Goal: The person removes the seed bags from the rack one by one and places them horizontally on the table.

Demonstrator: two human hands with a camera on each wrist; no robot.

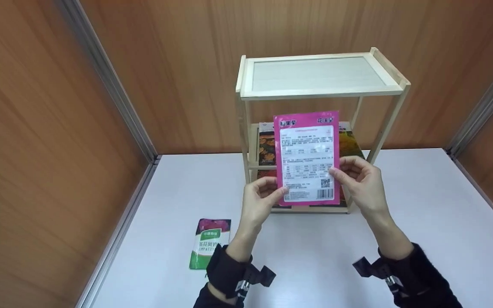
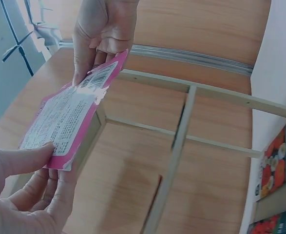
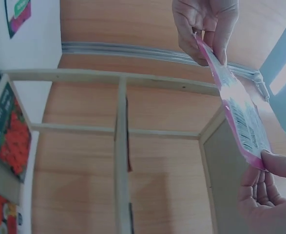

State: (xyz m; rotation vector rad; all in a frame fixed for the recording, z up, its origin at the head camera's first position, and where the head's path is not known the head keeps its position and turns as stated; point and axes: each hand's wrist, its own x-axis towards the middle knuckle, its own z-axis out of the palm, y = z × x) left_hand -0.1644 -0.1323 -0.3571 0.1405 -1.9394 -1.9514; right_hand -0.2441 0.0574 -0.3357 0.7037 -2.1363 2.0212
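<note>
A pink-edged seed packet (image 1: 307,158) stands upright in front of the wooden shelf, its printed back with barcode and QR code toward me. My left hand (image 1: 260,200) pinches its lower left edge, thumb on the printed side. The right hand (image 1: 363,184) grips the opposite edge a little higher, also with the thumb in front. In the left wrist view the packet (image 2: 67,114) is stretched between both hands. The right wrist view shows this packet (image 3: 238,109) nearly edge-on, slightly bent.
A pale wooden shelf rack (image 1: 323,95) stands behind the packet, its top panel bare. Flower-pictured packets (image 1: 267,147) lie on its lower levels, partly hidden. On the white table (image 1: 195,184), a green and purple packet (image 1: 210,244) lies beside my left forearm. Wood-grain walls enclose the table.
</note>
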